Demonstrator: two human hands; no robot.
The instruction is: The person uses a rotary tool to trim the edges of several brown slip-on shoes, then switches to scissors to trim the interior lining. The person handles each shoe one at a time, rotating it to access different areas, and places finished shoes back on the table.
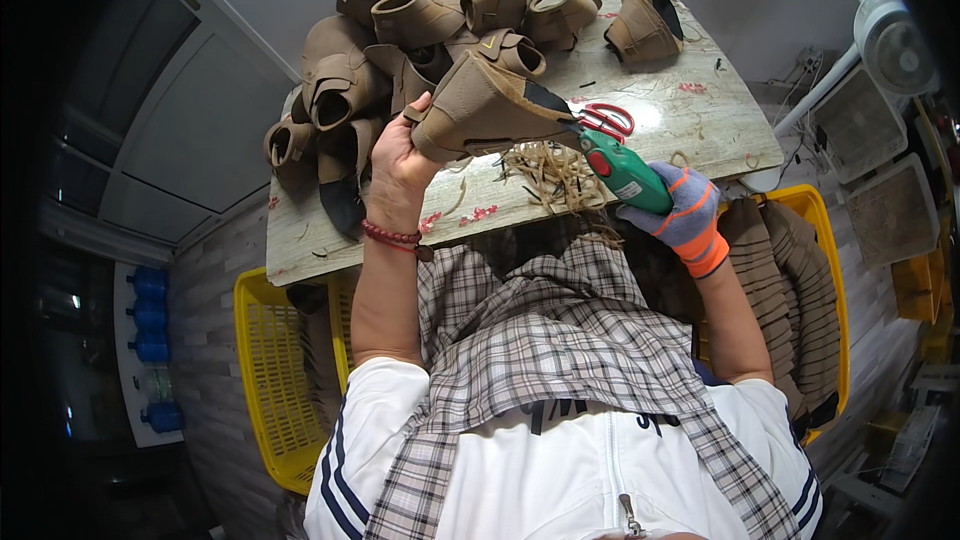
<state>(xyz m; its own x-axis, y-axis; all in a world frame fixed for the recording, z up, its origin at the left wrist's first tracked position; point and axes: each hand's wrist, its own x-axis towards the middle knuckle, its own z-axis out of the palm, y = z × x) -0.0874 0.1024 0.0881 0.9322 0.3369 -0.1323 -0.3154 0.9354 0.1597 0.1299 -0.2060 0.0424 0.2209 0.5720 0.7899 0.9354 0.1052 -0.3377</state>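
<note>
My bare left hand (402, 152), a red beaded bracelet at its wrist, is closed on the wide end of a brown padded boot-like sewn piece (485, 110). The piece is lifted above the table, its black-lined narrower end pointing right. My right hand (688, 215), in a grey and orange glove, grips green handheld electric scissors (628, 172) with a red button. The tool's front end meets the black edge of the piece; its blades are hidden. Red-handled scissors (608, 121) lie just behind the tool. Beneath the piece is a heap of cut trimmings (555, 175).
Similar brown pieces (335, 90) are piled on the table (715, 135) at back left, with one more (645, 25) at the back right. A yellow basket (270, 370) stands at left; another yellow basket (835, 280) at right holds stacked brown pieces. A white lamp or fan (895, 45) is at far right.
</note>
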